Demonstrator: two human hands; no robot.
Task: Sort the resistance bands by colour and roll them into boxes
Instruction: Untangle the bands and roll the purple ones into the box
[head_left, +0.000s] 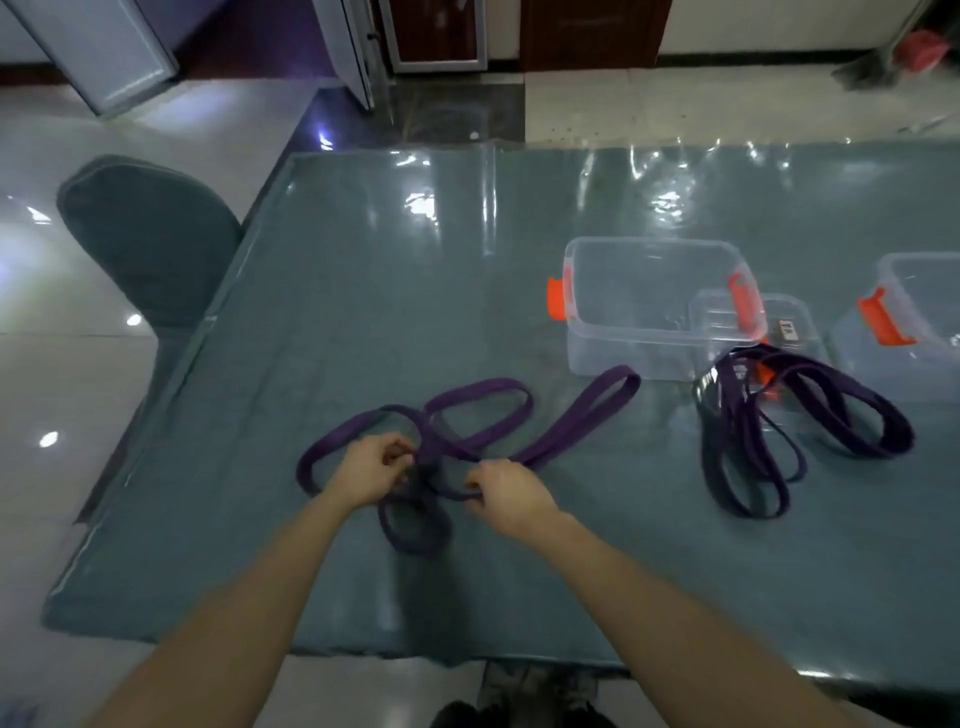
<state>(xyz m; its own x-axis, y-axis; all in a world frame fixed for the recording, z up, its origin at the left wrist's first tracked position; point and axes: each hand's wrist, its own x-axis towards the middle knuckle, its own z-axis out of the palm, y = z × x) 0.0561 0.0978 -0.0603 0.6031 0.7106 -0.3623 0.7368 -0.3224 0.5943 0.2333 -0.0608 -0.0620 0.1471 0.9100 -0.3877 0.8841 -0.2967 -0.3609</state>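
A purple resistance band (483, 395) lies in loose loops on the table in front of me. My left hand (371, 470) pinches the band near its tangled middle. My right hand (506, 493) grips another strand of the same band just to the right. A small coil of the band (413, 525) hangs between my hands toward the near edge. A pile of darker purple bands (795, 431) lies at the right. Behind it stands a clear plastic box (657, 306) with orange clips, holding no bands.
A second clear box (914, 322) with an orange clip stands at the far right edge. A smaller clear container (779, 322) sits between the boxes. The table (363, 291) has a grey cover under glossy plastic. A grey chair (150, 239) stands at the table's left side.
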